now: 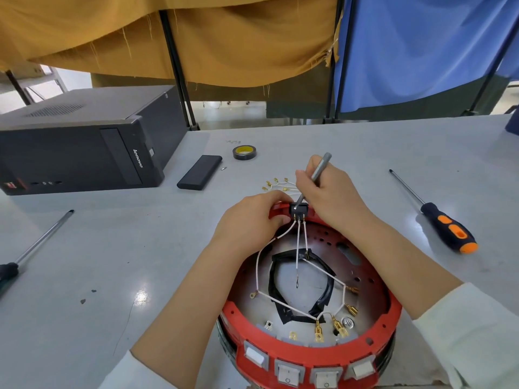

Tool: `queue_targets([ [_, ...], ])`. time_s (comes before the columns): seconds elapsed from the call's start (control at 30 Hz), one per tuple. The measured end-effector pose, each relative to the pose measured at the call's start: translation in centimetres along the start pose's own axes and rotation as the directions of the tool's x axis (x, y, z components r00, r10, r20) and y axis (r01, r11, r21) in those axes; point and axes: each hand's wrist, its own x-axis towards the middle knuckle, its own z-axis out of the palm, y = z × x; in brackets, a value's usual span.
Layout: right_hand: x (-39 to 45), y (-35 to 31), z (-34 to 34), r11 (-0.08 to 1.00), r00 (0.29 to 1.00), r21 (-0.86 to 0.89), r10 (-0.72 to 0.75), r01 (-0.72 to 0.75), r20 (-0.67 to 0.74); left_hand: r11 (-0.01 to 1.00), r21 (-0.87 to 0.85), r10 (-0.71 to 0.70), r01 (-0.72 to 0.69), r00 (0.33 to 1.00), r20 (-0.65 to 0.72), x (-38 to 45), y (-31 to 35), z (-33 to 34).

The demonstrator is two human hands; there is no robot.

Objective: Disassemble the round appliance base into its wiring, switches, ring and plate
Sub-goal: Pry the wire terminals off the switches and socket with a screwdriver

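Note:
The round appliance base lies near me, its red ring (391, 301) around a metal plate (323, 242). Several white rocker switches (289, 373) line the ring's near side. White wires (297, 248) with gold terminals run from a small black switch (300, 211) on the far rim down over a black taped loop (280, 304). My left hand (252, 217) grips the far rim beside that switch. My right hand (328, 192) holds a thin grey metal tool (317, 175), its tip on top of the black switch.
A loose bundle of wires with gold terminals (273, 184) lies past my hands. An orange-and-black screwdriver (438, 220) lies at right, another screwdriver (36, 248) at left. A computer tower (84, 141), dark flat case (200, 172), tape roll (244, 152) and tiny screw (223, 168) sit further back.

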Motion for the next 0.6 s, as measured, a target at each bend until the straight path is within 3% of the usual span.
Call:
queue_targets([
  [0.2, -0.27, 0.21, -0.35, 1.000, 0.989, 0.006, -0.020, 0.019, 0.147, 1.000, -0.011, 0.004, -0.004, 1.000, 0.001, 0.10, -0.12, -0.03],
  [0.6, -0.56, -0.59, -0.39, 0.995, 0.983, -0.081, -0.040, 0.055, 0.180, 1.000, -0.011, 0.016, -0.016, 1.000, 0.000, 0.17, -0.19, -0.02],
])
